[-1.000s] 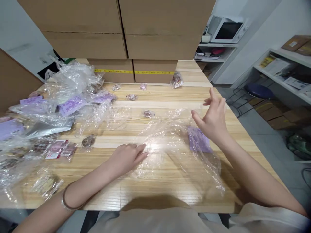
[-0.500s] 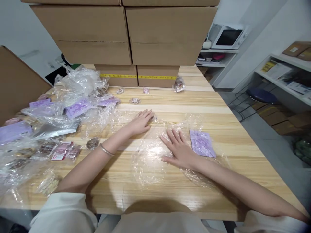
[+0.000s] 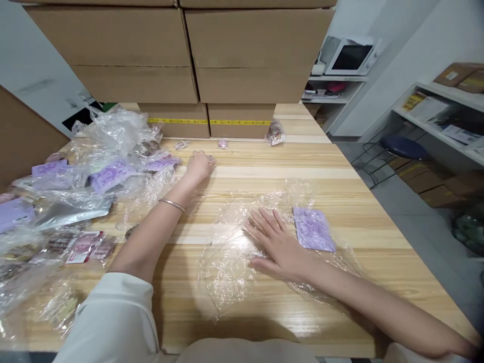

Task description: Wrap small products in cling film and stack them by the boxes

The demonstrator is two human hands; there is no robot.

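Head view: our right hand [image 3: 270, 244], fingers spread open, rests on clear plastic film [image 3: 227, 282] upon the worktop [image 3: 385, 242], a purple packet [image 3: 313, 229] just beside it. Our left hand [image 3: 199, 165] is curled farther back; we cannot tell whether it grips anything. Print marks the yellow tape [image 3: 242, 122] and one red-and-white packet [image 3: 83, 247], too small for us to read. We count four more purple packets [image 3: 111, 175] at left and three wrapped pieces [image 3: 223, 143] behind.
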